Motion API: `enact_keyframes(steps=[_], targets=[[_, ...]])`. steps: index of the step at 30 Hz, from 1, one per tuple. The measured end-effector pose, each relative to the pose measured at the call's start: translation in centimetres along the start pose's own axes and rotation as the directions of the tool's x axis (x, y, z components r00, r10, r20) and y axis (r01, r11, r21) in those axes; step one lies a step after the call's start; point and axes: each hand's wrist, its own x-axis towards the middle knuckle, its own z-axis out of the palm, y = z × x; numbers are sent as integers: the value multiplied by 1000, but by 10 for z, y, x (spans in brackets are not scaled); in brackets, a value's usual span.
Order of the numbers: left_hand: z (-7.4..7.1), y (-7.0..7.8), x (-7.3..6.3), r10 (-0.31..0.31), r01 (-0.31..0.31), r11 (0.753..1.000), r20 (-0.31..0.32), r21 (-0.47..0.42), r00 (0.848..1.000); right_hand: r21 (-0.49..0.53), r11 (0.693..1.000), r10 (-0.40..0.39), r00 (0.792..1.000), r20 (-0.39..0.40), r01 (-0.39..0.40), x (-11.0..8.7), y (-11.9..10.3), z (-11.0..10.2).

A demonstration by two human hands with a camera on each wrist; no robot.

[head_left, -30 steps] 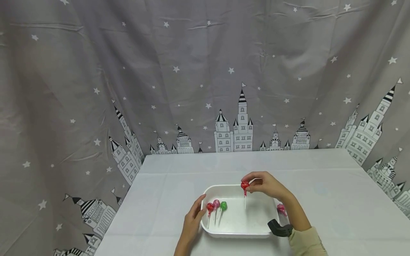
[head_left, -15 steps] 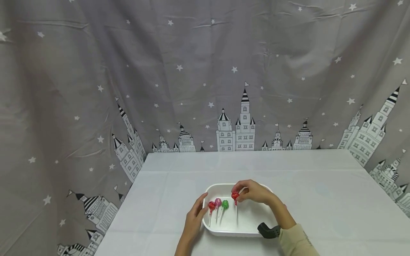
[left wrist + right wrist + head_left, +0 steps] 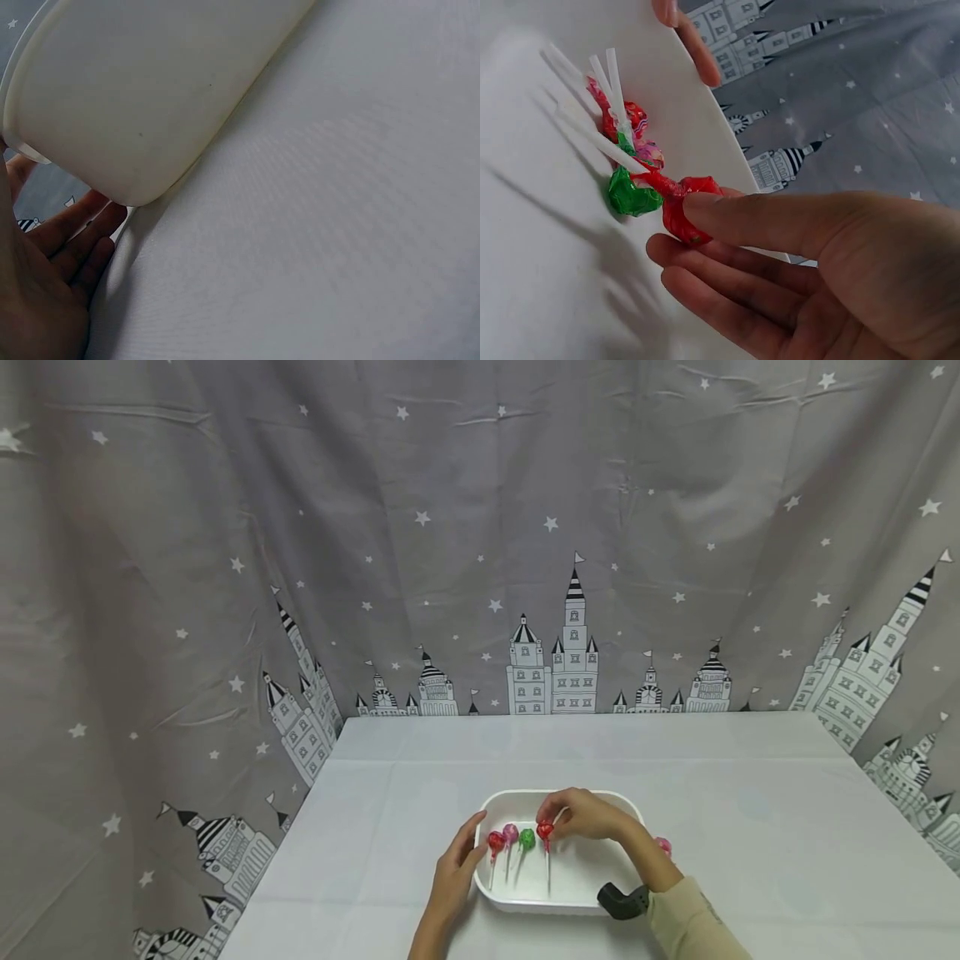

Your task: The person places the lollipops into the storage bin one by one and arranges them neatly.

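Note:
My right hand [image 3: 588,817] pinches a red-wrapped lollipop [image 3: 545,832] by its head between thumb and fingers, over the inside of a white tray [image 3: 551,910]. Its white stick points down toward the near wall. In the right wrist view the held lollipop [image 3: 692,217] is right beside the green one [image 3: 632,196]. A red lollipop [image 3: 495,842], a pink one [image 3: 510,834] and a green one [image 3: 527,839] lie side by side in the tray's left part. My left hand [image 3: 452,870] grips the tray's left rim, with its fingers outside the wall.
Another pink lollipop [image 3: 664,846] lies on the white table [image 3: 780,843] to the right of the tray, partly hidden behind my right forearm. A black wrist mount [image 3: 622,902] overlaps the tray's near right corner. Behind the table hangs a grey curtain [image 3: 450,468] with castles and stars.
My right hand has carried the red lollipop left and down from the tray's far right side to beside the green one. The left hand keeps its grip on the rim.

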Motion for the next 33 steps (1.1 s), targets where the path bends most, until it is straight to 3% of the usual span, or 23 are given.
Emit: enact_keyframes(steps=[8, 15, 22, 25, 30, 33], targets=[[1, 2, 0, -5, 5, 1000, -1, 20, 1000, -108, 991, 73, 997, -22, -75, 3, 2, 3], [1, 0, 1, 11, -11, 1000, 1, 21, 1000, -86, 994, 62, 998, -20, -63, 5, 6, 6], [4, -31, 8, 10, -10, 1000, -8, 13, 1000, -77, 996, 31, 999, -29, -33, 6, 9, 7], [5, -38, 9, 29, -29, 1000, -19, 4, 999, -82, 996, 29, 999, -29, -32, 5, 7, 7], [5, -37, 9, 29, -30, 1000, -20, -7, 999, -79, 996, 36, 999, -23, -38, 4, 4, 7], [3, -27, 7, 28, -28, 1000, -8, -9, 1000, -80, 996, 39, 999, -18, -40, 4, 5, 6]])
